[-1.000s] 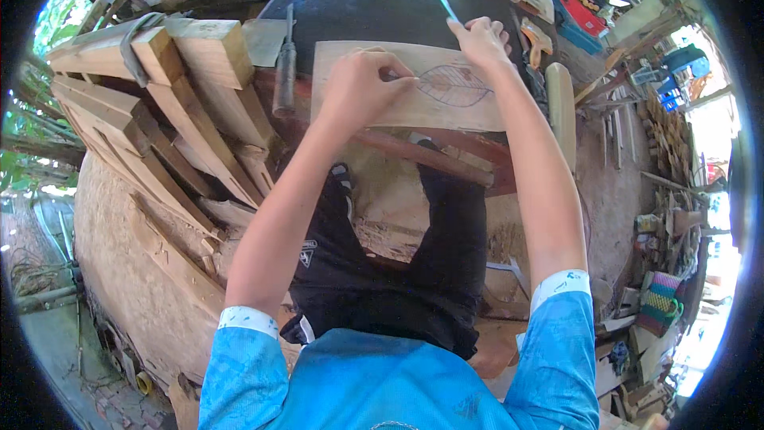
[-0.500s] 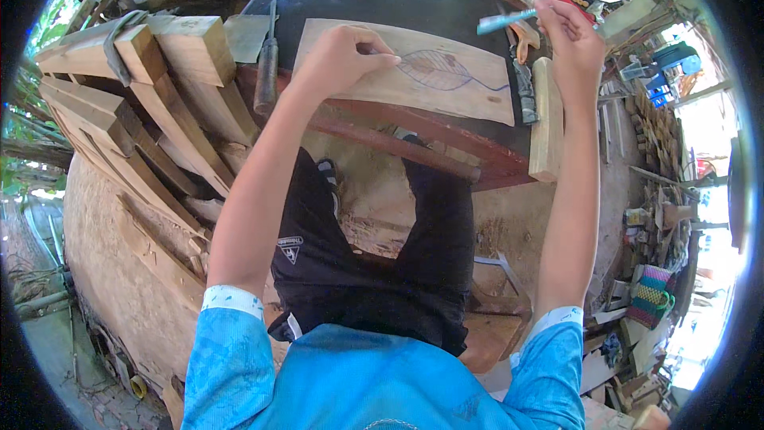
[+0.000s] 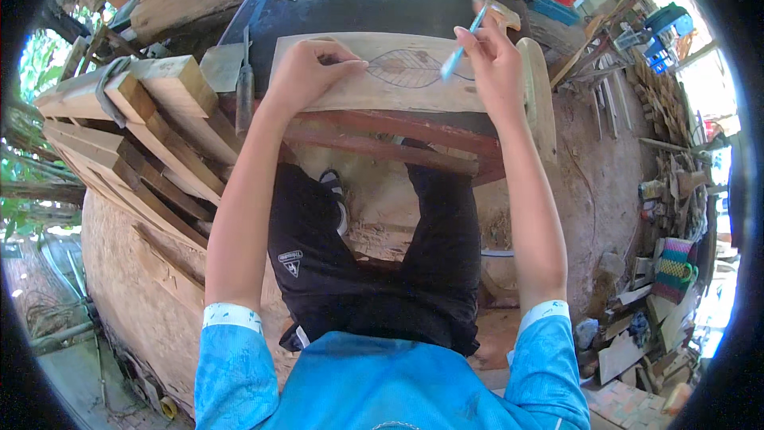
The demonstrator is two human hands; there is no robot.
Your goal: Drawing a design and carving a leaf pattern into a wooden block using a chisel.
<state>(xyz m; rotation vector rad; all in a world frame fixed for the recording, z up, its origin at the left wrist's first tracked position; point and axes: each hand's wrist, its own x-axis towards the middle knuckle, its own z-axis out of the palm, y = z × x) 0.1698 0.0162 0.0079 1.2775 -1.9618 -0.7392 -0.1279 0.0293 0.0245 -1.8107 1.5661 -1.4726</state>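
Beneath my remote left fingers, tips together, lies a leaf-marked wooden board: probably light, stiff, best held by its edges. My right fingers clamp a blue pen.

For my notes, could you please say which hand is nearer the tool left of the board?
Left. The left hand is right of the tool, at the board's left part; the right hand is farther right, near its other end.
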